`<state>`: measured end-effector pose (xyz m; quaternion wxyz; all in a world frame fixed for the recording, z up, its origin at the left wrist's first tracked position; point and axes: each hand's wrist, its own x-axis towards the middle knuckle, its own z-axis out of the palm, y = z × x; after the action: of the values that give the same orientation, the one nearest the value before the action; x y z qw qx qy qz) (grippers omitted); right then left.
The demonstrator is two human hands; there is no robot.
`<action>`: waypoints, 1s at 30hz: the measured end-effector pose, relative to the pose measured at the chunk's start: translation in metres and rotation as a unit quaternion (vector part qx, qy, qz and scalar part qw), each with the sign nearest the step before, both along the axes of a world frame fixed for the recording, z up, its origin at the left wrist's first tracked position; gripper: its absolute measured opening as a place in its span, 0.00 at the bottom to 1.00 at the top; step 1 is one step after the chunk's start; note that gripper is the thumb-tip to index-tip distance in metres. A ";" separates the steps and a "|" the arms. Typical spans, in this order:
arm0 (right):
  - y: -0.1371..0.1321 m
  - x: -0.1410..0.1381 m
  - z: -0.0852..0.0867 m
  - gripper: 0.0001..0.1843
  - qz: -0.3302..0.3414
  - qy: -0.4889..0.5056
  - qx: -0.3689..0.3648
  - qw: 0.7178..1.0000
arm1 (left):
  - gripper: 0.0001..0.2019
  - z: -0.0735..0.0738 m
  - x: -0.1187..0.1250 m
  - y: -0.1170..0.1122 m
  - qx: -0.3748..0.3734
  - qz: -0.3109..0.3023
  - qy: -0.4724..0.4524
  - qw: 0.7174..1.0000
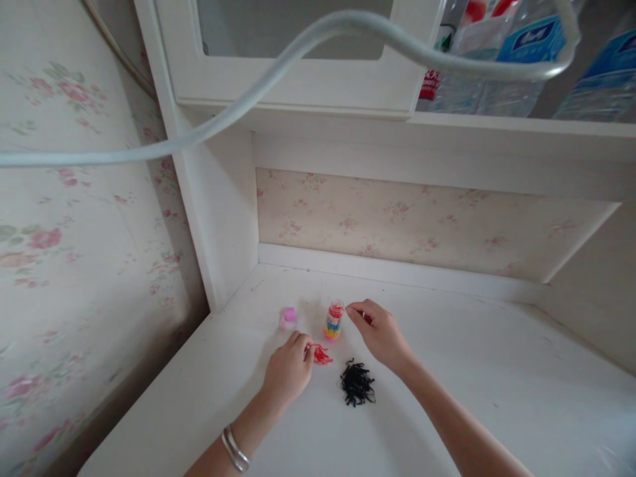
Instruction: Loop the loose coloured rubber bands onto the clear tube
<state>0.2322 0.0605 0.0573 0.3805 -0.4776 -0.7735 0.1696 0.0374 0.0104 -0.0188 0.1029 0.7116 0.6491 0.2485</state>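
Observation:
A small clear jar stands upright on the white tabletop, with layers of pink, yellow, blue and red bands inside. My right hand is beside its mouth, thumb and forefinger pinched on a thin red rubber band. Lower left of the jar, my left hand is closed at the edge of a small pile of red rubber bands, fingertips on some of them. A heap of black rubber bands lies between my forearms. Behind my left hand sits a pink cap.
The white desk meets a cabinet side panel at the left and a back ledge. A pale cable hangs across the upper view. Plastic bottles fill the shelf at the top right.

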 end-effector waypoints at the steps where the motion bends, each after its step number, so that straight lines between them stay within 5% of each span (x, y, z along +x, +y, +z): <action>1: 0.002 0.000 0.003 0.17 0.001 0.000 0.005 1.000 | 0.08 0.000 0.000 0.000 0.000 -0.003 -0.003 1.000; 14: 0.029 -0.005 0.020 0.12 0.018 -0.138 0.035 0.990 | 0.08 0.003 0.002 -0.004 0.026 -0.006 0.019 0.999; 20: 0.025 -0.014 0.026 0.14 -0.040 -0.240 0.036 0.969 | 0.10 0.004 0.002 -0.006 0.041 -0.002 0.035 0.999; 30: 0.026 -0.020 0.028 0.19 -0.010 -0.270 -0.016 0.963 | 0.12 0.003 0.001 -0.005 0.044 -0.002 0.044 0.998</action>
<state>0.2124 0.0869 0.0857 0.1514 -0.5195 -0.8399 0.0423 0.0387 0.0050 -0.0154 0.0433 0.7267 0.6403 0.2450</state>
